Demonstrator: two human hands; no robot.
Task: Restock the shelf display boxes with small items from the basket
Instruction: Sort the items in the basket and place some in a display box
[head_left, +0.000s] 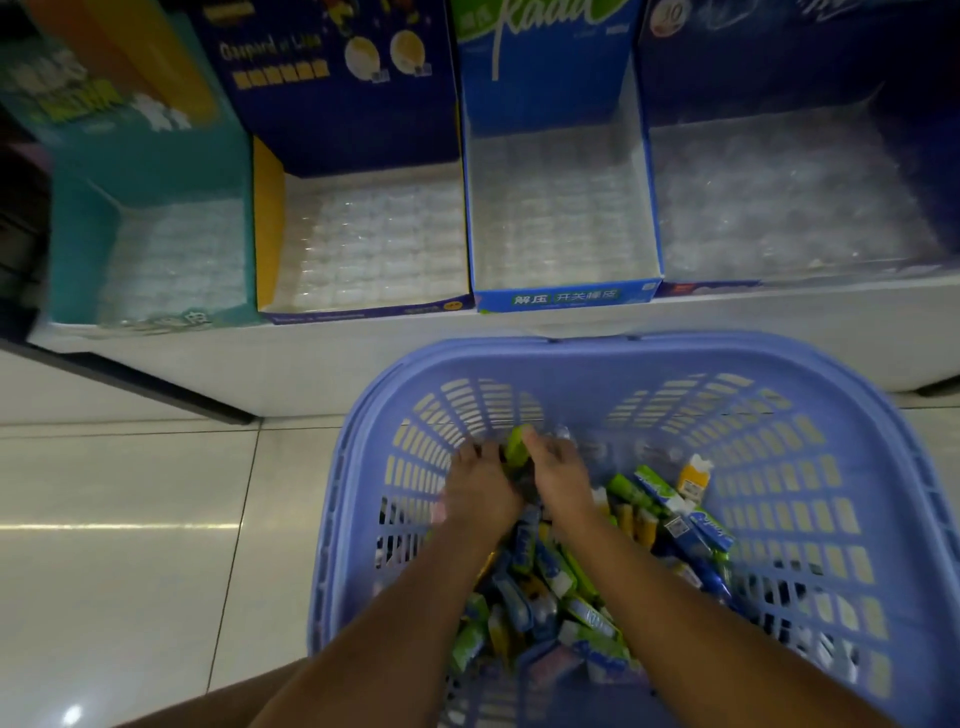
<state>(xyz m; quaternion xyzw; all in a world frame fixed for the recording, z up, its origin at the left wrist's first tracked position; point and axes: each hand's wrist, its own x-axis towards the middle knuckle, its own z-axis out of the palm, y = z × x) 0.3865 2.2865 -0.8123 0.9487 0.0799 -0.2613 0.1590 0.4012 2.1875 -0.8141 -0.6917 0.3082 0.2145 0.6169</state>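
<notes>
the purple basket (571, 353) sits on the shiny tile floor (130, 519). inside the basket lies a big pile of small packets (571, 597), green, blue, yellow and white, mostly in its middle and near side. one orange packet (693, 475) stands up at the far edge of the pile.

both hands reach down into the basket, toward its far left wall. the left hand (478, 488) and the right hand (558, 467) are close together, and a green packet (517, 444) sticks up between them. the grip of each hand is curled round the green packet, the left from one side and the right from the other. more wrappers seem bunched under the hands, but that part is blurry.

just past the far side of the basket is a low white shelf (311, 358). four display boxes stand on it in a row: a teal box (78, 249) far to the left of the basket, a dark blue box (267, 223) with a yellow wall, a light blue box (566, 297) straight past the basket, and another dark blue box (779, 62) to the right. each has a clear plastic tray (374, 244) inside.
</notes>
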